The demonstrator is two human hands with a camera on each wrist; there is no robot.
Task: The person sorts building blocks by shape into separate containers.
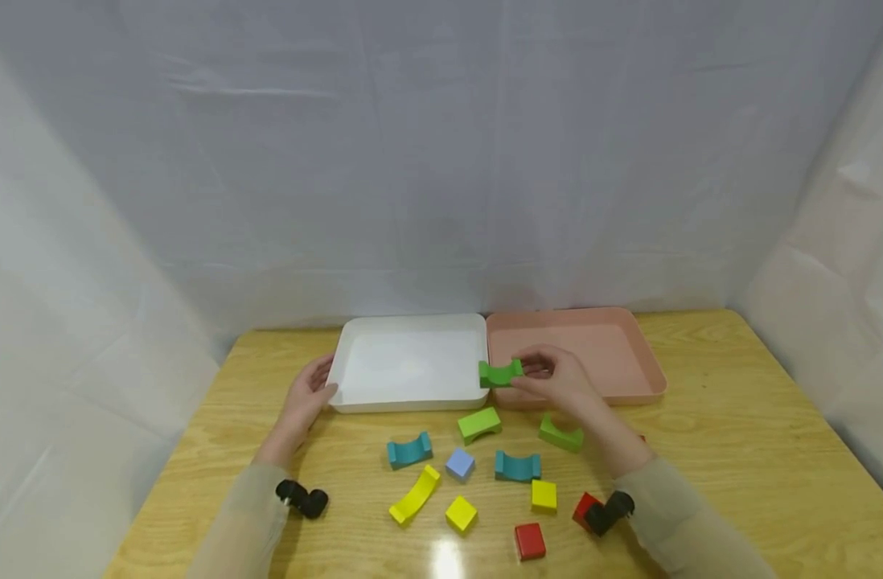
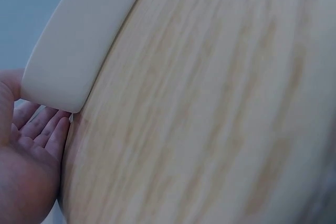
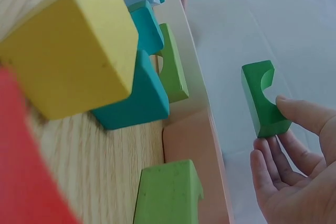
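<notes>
My right hand (image 1: pixel 559 378) pinches a dark green arch block (image 1: pixel 501 374) between thumb and fingers. The block hangs over where the white tray (image 1: pixel 405 407) meets the pink tray (image 1: pixel 647 354), and the right wrist view shows its curved notch beside the thumb. At the white tray's left side, my left hand (image 1: pixel 307 402) holds the front corner, its thumb at the rim and its fingers along the outer wall. In the left wrist view the tray corner (image 2: pixel 79 40) lies between that thumb and the fingers.
In front of the trays lie light green arches (image 1: pixel 479 425), teal arches (image 1: pixel 410 451), a yellow curved block (image 1: pixel 416 496), a blue cube (image 1: pixel 460 464), yellow cubes (image 1: pixel 462 514) and red blocks (image 1: pixel 530 541). White sheeting (image 1: pixel 427 161) stands behind and beside the wooden table (image 1: pixel 731 450).
</notes>
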